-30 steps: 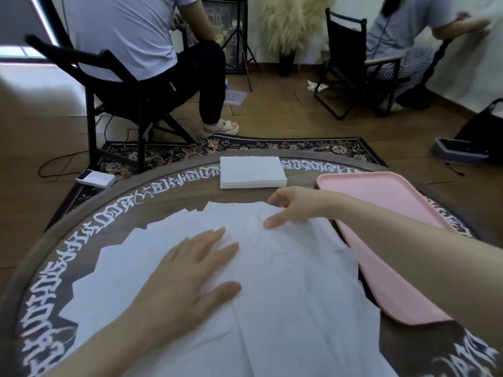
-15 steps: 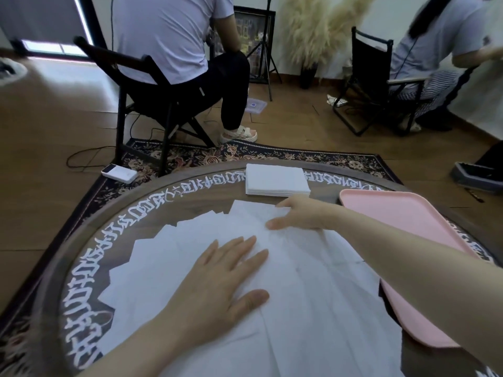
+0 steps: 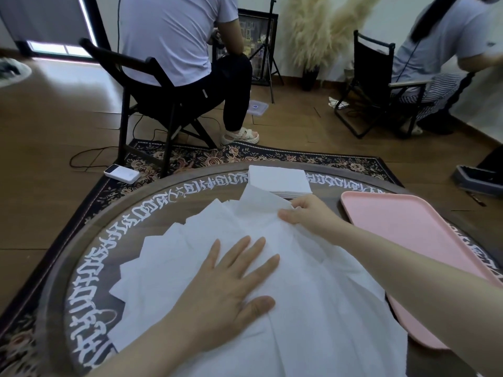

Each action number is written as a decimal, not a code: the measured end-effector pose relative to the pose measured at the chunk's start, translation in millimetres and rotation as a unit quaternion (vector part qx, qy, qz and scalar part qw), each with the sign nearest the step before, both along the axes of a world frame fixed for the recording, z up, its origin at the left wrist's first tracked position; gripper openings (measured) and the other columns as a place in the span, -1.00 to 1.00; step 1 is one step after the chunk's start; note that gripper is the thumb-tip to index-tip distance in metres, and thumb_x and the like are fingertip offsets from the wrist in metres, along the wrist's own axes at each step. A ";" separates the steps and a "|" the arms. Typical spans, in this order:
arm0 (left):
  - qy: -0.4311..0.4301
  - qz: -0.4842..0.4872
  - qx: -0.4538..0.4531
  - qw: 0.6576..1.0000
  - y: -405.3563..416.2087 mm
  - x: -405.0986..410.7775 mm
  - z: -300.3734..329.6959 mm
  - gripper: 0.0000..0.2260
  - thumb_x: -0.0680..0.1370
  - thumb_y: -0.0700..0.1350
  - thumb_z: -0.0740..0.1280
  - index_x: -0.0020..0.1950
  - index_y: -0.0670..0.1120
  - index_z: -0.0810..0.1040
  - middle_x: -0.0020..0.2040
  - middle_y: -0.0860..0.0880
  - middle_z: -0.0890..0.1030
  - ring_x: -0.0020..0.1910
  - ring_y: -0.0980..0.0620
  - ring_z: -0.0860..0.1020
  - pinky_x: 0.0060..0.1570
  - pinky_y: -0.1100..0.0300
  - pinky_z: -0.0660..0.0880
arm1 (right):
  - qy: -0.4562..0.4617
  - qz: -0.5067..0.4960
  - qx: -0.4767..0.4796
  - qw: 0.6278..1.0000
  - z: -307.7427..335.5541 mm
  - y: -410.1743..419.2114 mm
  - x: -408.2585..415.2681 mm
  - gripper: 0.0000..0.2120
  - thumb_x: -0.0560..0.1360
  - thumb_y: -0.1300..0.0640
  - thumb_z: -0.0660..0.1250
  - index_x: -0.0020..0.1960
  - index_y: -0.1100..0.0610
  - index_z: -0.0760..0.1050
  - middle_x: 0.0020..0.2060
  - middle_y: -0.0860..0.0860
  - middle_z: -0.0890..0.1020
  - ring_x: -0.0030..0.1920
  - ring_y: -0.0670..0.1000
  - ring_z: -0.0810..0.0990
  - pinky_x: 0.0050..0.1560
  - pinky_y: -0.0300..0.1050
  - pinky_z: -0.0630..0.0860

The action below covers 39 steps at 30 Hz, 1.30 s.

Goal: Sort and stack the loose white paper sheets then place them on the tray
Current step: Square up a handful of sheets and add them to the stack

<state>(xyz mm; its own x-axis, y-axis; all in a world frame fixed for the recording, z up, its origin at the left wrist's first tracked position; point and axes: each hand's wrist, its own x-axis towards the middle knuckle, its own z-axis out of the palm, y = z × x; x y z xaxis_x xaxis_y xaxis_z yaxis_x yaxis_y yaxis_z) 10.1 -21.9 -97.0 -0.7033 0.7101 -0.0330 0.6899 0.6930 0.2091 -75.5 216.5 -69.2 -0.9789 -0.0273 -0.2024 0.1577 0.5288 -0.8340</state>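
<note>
Loose white paper sheets (image 3: 299, 281): fanned beneath flat, spread left hand (image 3: 231, 289); right hand (image 3: 307, 213) pinches one raised sheet corner (neat stack (image 3: 277, 180) just beyond fingertips).

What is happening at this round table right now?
A person is sorting loose white sheets fanned across the table. The left hand presses flat on the spread, while the right hand pinches the far corner of one sheet and lifts it. A neat stack sits at the far edge. The pink tray on the right holds nothing yet.
</note>
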 end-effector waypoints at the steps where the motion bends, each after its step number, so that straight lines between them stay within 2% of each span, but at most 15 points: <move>1: -0.001 -0.011 0.007 1.000 0.1 1.3 0.4 -0.46 0.49 0.38 -0.34 0.45 0.36 -0.37 0.51 0.22 -0.43 0.48 0.12 -0.48 0.45 -0.11 -0.47 | -0.012 0.011 -0.009 1.000 0.3 2.4 1.1 -0.71 0.55 0.12 0.41 -0.30 0.25 0.55 -0.37 0.08 0.55 -0.37 0.01 0.49 -0.26 -0.15 0.40; 3: 0.007 -0.044 0.006 0.999 0.1 4.7 1.4 -0.47 0.55 0.37 -0.27 0.52 0.34 -0.25 0.56 0.17 -0.32 0.54 0.05 -0.36 0.46 -0.14 -0.41 | -0.024 0.043 0.008 0.999 2.4 3.7 5.0 -0.69 0.54 0.12 0.41 -0.30 0.24 0.47 -0.38 0.11 0.36 -0.37 0.03 0.31 -0.35 -0.16 0.23; 6: 0.057 -0.083 -0.013 0.995 2.1 11.9 5.1 -0.45 0.62 0.32 -0.19 0.59 0.21 0.05 0.61 0.05 0.02 0.58 -0.08 -0.02 0.50 -0.21 -0.07 | -0.039 0.081 0.027 0.996 4.9 0.1 10.6 -0.70 0.55 0.09 0.40 -0.28 0.19 0.43 -0.35 0.08 0.28 -0.36 -0.01 0.24 -0.41 -0.22 0.15; 8: 0.045 -0.087 0.000 0.995 3.9 13.7 2.3 -0.45 0.59 0.34 -0.22 0.58 0.25 -0.06 0.60 0.10 -0.09 0.58 -0.05 -0.15 0.48 -0.32 -0.19 | -0.032 0.059 0.009 0.998 4.1 -4.9 12.3 -0.71 0.55 0.09 0.40 -0.29 0.17 0.45 -0.40 0.04 0.37 -0.41 -0.06 0.33 -0.44 -0.28 0.24; 11: 0.021 -0.074 0.004 0.997 4.5 14.8 -1.5 -0.46 0.54 0.38 -0.28 0.51 0.33 -0.28 0.55 0.19 -0.32 0.52 0.04 -0.40 0.42 -0.21 -0.45 | -0.014 -0.036 -0.063 0.997 2.3 -10.3 12.5 -0.71 0.55 0.13 0.40 -0.32 0.18 0.51 -0.38 0.02 0.57 -0.36 -0.03 0.53 -0.30 -0.22 0.44; 14: 0.020 -0.071 -0.001 0.997 3.5 14.6 -2.0 -0.46 0.55 0.37 -0.27 0.51 0.31 -0.27 0.55 0.17 -0.32 0.53 0.04 -0.40 0.40 -0.23 -0.46 | 0.030 -0.119 -0.089 0.988 3.4 -7.2 10.0 -0.75 0.56 0.18 0.36 -0.26 0.26 0.57 -0.30 0.07 0.61 -0.28 0.02 0.56 -0.17 -0.13 0.46; 18: 0.011 -0.077 -0.008 0.997 3.3 14.9 -5.3 -0.45 0.52 0.40 -0.34 0.49 0.34 -0.32 0.56 0.18 -0.32 0.53 0.08 -0.39 0.45 -0.17 -0.43 | 0.129 -0.168 0.019 0.977 19.2 11.4 1.4 -0.72 0.59 0.15 0.31 -0.31 0.08 0.50 -0.41 -0.02 0.54 -0.40 -0.06 0.47 -0.35 -0.18 0.38; 21: -0.015 -0.073 -0.023 0.997 5.2 15.0 -3.4 -0.46 0.48 0.41 -0.36 0.44 0.38 -0.41 0.53 0.23 -0.39 0.49 0.16 -0.45 0.44 -0.04 -0.49 | 0.206 -0.169 0.058 0.962 46.5 25.0 -3.9 -0.79 0.60 0.14 0.29 -0.16 0.21 0.55 -0.26 0.17 0.62 -0.23 0.04 0.52 -0.17 -0.01 0.44; 24: -0.029 -0.064 -0.041 0.997 6.3 13.7 1.6 -0.44 0.49 0.41 -0.30 0.45 0.35 -0.36 0.53 0.24 -0.37 0.52 0.18 -0.39 0.45 0.03 -0.48 | 0.259 -0.169 0.016 0.951 82.3 28.1 0.5 -0.82 0.61 0.12 0.29 -0.12 0.14 0.59 -0.18 0.12 0.68 -0.18 0.04 0.61 -0.11 0.02 0.53; 28: -0.074 0.004 -0.018 0.997 -1.9 20.2 22.9 -0.42 0.57 0.33 -0.14 0.57 0.26 -0.18 0.58 0.23 -0.23 0.55 0.21 -0.29 0.49 0.12 -0.38 | 0.322 -0.179 -0.115 0.923 138.8 15.6 30.3 -0.79 0.62 0.16 0.29 -0.19 0.02 0.55 -0.38 -0.19 0.67 -0.34 -0.22 0.62 -0.31 -0.30 0.52; 31: -0.143 0.083 0.055 0.985 -15.8 30.7 46.4 -0.46 0.62 0.26 -0.01 0.59 0.22 -0.02 0.60 0.22 -0.05 0.56 0.23 -0.13 0.52 0.19 -0.21 | 0.299 -0.198 -0.213 0.909 162.5 5.8 59.3 -0.84 0.61 0.15 0.31 -0.15 0.08 0.56 -0.34 -0.16 0.70 -0.32 -0.17 0.66 -0.29 -0.26 0.55; 34: -0.277 0.197 0.231 0.912 -20.1 47.1 67.0 -0.52 0.63 0.21 0.10 0.54 0.15 0.21 0.51 0.22 0.22 0.48 0.23 0.19 0.45 0.27 0.07 | 0.228 -0.218 -0.233 0.920 147.7 -7.5 92.9 -0.80 0.59 0.16 0.33 -0.21 0.12 0.52 -0.36 -0.10 0.65 -0.33 -0.10 0.61 -0.26 -0.24 0.51; 36: -0.413 0.294 0.403 0.762 -12.6 62.6 76.4 -0.60 0.63 0.22 0.10 0.42 0.12 0.35 0.43 0.12 0.41 0.35 0.14 0.40 0.39 0.19 0.25 | 0.184 -0.263 -0.196 0.927 113.4 -22.8 115.3 -0.79 0.59 0.17 0.31 -0.23 0.10 0.48 -0.31 -0.06 0.62 -0.25 -0.05 0.58 -0.23 -0.22 0.47; 38: -0.519 0.338 0.515 0.593 -4.5 78.7 78.1 -0.46 0.60 0.29 0.08 0.44 -0.01 0.36 0.29 -0.07 0.56 0.25 -0.03 0.53 0.32 0.02 0.42 | 0.133 -0.324 -0.209 0.913 74.2 -40.8 137.2 -0.85 0.61 0.13 0.29 -0.13 0.11 0.52 -0.09 0.04 0.63 -0.10 0.05 0.58 -0.09 -0.15 0.50; 39: -0.546 0.347 0.539 0.540 -1.9 86.4 77.4 -0.39 0.57 0.33 0.08 0.44 -0.06 0.34 0.24 -0.12 0.58 0.21 -0.09 0.57 0.26 -0.04 0.47 | 0.105 -0.360 -0.227 0.899 58.2 -49.0 147.0 -0.87 0.62 0.10 0.28 0.01 0.14 0.55 0.02 0.08 0.61 -0.01 0.09 0.58 0.02 -0.11 0.50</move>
